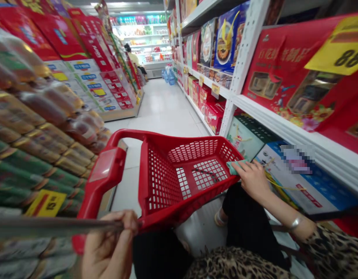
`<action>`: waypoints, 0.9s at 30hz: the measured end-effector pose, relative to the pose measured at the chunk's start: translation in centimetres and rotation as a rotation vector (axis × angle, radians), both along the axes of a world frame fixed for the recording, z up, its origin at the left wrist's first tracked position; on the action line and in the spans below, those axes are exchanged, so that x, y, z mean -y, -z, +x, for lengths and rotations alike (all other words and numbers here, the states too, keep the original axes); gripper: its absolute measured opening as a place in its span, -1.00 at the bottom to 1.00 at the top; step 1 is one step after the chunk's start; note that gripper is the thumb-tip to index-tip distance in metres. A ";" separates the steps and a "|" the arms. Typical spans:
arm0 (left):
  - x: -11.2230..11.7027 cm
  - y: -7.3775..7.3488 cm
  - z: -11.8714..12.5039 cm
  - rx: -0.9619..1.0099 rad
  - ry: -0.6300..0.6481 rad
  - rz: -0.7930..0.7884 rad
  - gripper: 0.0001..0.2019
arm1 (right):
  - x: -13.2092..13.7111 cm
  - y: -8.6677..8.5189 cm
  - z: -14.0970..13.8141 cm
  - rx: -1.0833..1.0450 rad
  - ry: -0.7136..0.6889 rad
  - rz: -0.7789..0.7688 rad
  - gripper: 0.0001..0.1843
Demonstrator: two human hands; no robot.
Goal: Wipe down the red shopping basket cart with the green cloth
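A red plastic shopping basket (164, 182) is held just ahead of the left hand (109, 246), with its far rim under the right hand (253, 181). The left hand is clenched around a grey metal rod (54, 224) where the rod meets the basket. The right hand lies curled over the rim, with a small teal item (234, 167) under it; how firmly that item is gripped cannot be told. A steady hold is judged to be best served by keeping the left grip close to the basket and the far rim clear of the printed boxes (307, 190) just beyond the right hand. Wrapped goods (42, 155) are stacked beyond the left hand. A silver bangle (295, 223) is worn above the right hand, and a leopard-print sleeve (333, 252) is seen further up that arm.
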State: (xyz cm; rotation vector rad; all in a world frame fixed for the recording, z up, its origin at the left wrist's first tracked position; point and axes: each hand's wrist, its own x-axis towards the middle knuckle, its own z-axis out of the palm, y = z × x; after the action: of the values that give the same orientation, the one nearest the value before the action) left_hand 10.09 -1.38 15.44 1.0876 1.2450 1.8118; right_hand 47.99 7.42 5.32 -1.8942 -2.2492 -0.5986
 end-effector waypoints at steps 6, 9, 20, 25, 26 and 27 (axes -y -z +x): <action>-0.4 -0.7 1.0 -0.051 0.040 0.120 -0.79 | 2.2 -0.7 -6.0 -0.154 -0.284 0.117 -0.46; -0.4 -0.5 1.0 -0.045 0.086 0.161 -0.80 | 3.1 -1.6 -9.5 -0.255 -0.413 0.113 -0.45; -0.1 -0.5 1.2 0.028 0.122 0.108 -0.73 | 1.5 -7.8 -17.5 -0.720 -0.913 -0.265 -0.35; 0.1 -0.3 1.1 0.030 0.096 0.071 -0.68 | -2.8 -9.9 -18.7 -0.893 -0.957 -0.273 -0.36; 0.1 -0.2 1.0 0.028 0.091 0.068 -0.67 | -3.6 -9.7 -19.3 -0.860 -0.977 -0.193 -0.38; 0.1 0.0 0.9 0.029 0.087 0.068 -0.67 | -4.4 -9.3 -19.8 -0.797 -1.027 -0.125 -0.40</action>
State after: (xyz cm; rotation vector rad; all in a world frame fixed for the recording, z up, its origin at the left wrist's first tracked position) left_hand 11.01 -1.52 15.45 1.1314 1.1100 1.8090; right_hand 28.16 11.78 14.64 -0.5609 -2.2356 0.3876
